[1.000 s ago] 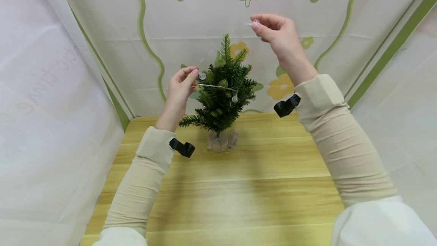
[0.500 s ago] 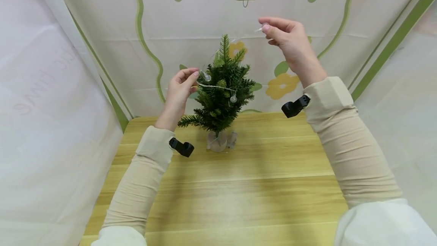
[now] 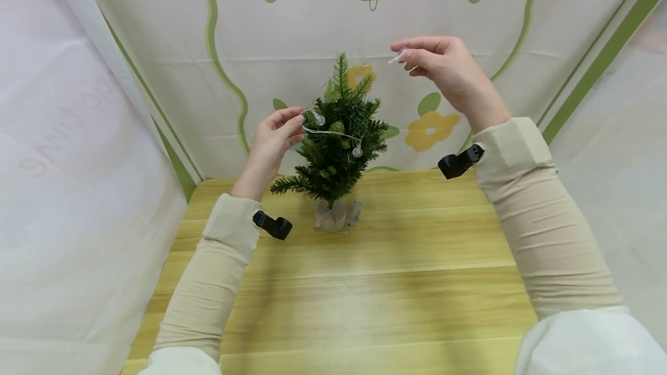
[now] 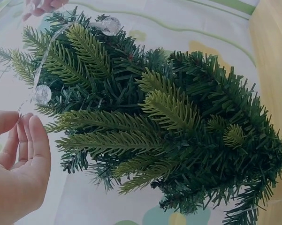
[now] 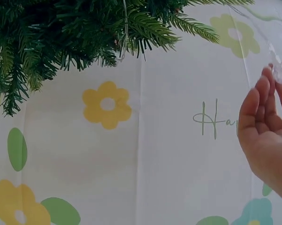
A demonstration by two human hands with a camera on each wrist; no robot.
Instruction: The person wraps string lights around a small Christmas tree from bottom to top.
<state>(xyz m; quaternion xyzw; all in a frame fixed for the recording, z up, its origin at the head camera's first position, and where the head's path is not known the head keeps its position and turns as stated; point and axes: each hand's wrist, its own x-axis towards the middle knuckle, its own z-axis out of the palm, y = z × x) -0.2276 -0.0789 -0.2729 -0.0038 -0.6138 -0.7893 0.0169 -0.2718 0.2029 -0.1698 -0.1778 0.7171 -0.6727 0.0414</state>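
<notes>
A small artificial Christmas tree stands upright on the table, with a clear string-light wire crossing its front. One clear bulb hangs at the tree's right front, another bulb near the left fingertips. At the tree's left side my left hand pinches the wire between thumb and fingers, also seen from close by, with the bulb just beyond the fingertips. Up and right of the treetop, my right hand pinches another clear bulb of the string. The wire behind the tree is mostly hidden.
The tree's pale round base sits toward the back of the wooden table. Right beside it lies a small translucent box. Printed fabric walls enclose the back and both sides.
My right hand has moved right and slightly down, drawing its bulb away from the treetop. My left hand stays nearly in place, while the bulb by it has swung slightly right.
</notes>
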